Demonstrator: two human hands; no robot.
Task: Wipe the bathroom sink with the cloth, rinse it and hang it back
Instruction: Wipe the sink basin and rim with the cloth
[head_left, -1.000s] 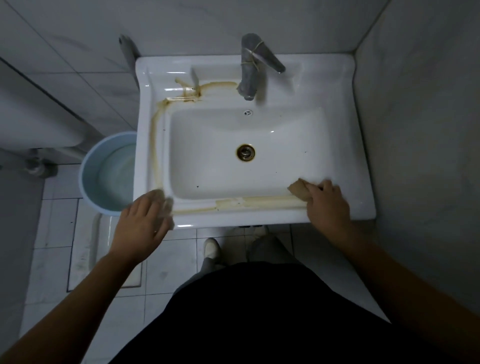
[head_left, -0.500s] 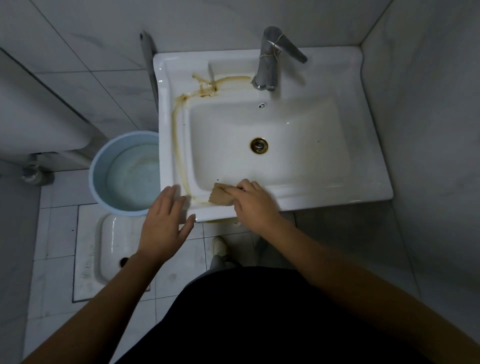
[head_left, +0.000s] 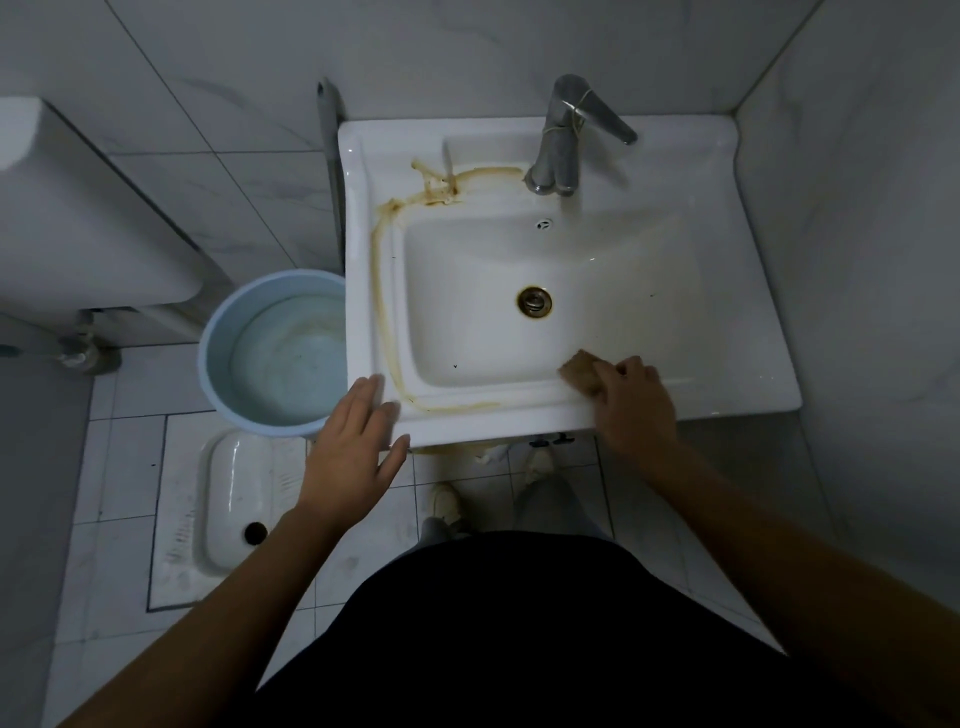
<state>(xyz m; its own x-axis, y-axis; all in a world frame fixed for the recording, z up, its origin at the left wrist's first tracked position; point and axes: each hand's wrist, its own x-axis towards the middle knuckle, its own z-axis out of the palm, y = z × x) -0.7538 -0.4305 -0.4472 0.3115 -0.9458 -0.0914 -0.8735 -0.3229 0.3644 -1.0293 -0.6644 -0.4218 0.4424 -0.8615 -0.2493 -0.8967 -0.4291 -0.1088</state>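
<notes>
A white rectangular sink (head_left: 737, 332) stands against the tiled back wall, with a chrome tap (head_left: 563, 140) at the back and a brass drain (head_left: 534, 301) in the basin. A yellow-brown stain (head_left: 384, 291) runs along the left rim and the front left rim. My right hand (head_left: 631, 402) presses a small tan cloth (head_left: 576, 375) on the front rim, right of the middle. My left hand (head_left: 353, 447) rests open at the sink's front left corner, fingers spread.
A light blue bucket (head_left: 215, 332) with water stands on the floor left of the sink. A white squat pan (head_left: 228, 499) is set in the tiled floor below it. A wall closes in on the right. My feet show under the sink.
My right hand has slid the cloth along the front rim from the left part to the right of the middle. The left hand has stayed at the corner.
</notes>
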